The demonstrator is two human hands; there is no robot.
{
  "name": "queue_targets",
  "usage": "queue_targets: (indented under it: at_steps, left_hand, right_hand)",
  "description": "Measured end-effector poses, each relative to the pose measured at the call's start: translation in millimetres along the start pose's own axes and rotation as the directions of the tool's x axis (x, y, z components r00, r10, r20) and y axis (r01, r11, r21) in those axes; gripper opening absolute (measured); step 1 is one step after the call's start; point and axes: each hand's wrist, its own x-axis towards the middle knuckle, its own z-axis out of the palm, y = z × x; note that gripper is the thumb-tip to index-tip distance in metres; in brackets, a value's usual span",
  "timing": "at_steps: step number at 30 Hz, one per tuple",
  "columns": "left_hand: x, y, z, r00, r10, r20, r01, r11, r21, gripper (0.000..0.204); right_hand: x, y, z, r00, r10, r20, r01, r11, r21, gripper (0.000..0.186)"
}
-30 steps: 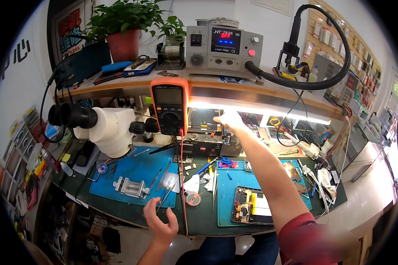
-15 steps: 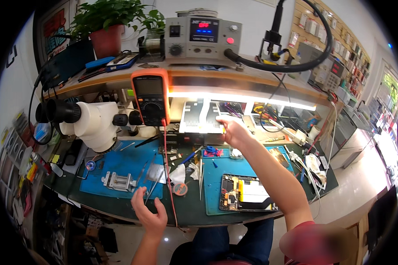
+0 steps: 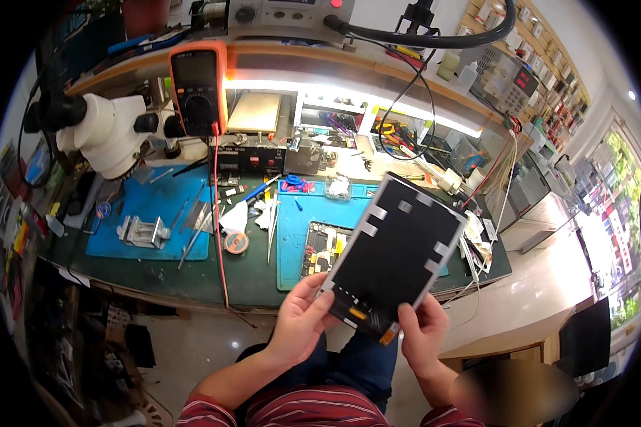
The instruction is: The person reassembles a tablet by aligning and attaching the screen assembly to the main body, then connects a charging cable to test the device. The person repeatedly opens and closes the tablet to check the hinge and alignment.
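Observation:
A tablet screen panel (image 3: 399, 252) is tilted up before me, over the front edge of the bench. Its black face bears several silvery tape pieces, and a short orange-ended flex cable (image 3: 387, 334) hangs from its near edge. My left hand (image 3: 300, 322) is closed on its lower left corner, thumb on top. On the lower right edge, my right hand (image 3: 421, 333) pinches it with the thumb on the black face. Beyond the panel, partly covered by it, an opened tablet (image 3: 322, 245) lies on the blue mat (image 3: 289, 252).
On the left mat (image 3: 107, 238) sits a small metal clamp (image 3: 144, 233), with a white microscope (image 3: 107, 135) behind it. An orange multimeter (image 3: 198, 89) hangs at the shelf, its red lead (image 3: 219, 213) crossing the bench. Tweezers (image 3: 273, 228) and a solder-like reel (image 3: 236, 243) lie between the mats.
The panel has come from the back of the bench toward me, in my right hand. My left hand, empty before, now grips it too. The view has shifted right and down.

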Motion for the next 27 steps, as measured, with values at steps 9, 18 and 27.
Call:
queue_targets:
  at_steps: [9, 18, 27]
  left_hand:
    - [18.2, -70.5, 16.9, 0.838, -0.429, 0.338, 0.509, 0.837, -0.199, 0.040]
    - [36.1, -66.2, 26.1, 0.861, -0.429, 0.272, 0.462, 0.885, -0.066, 0.042]
    - [4.5, -2.5, -21.8, 0.685, 0.306, 0.661, -0.671, -0.089, 0.736, 0.038]
  right_hand:
    - [39.0, -20.5, -32.1, 0.960, -0.095, 0.265, -0.052, 0.865, 0.498, 0.157]
    - [61.4, -26.2, -22.5, 0.953, -0.115, 0.280, 0.015, 0.942, 0.337, 0.157]
    - [122.3, 12.3, -27.6, 0.755, -0.375, 0.538, 0.510, 0.851, -0.124, 0.147]
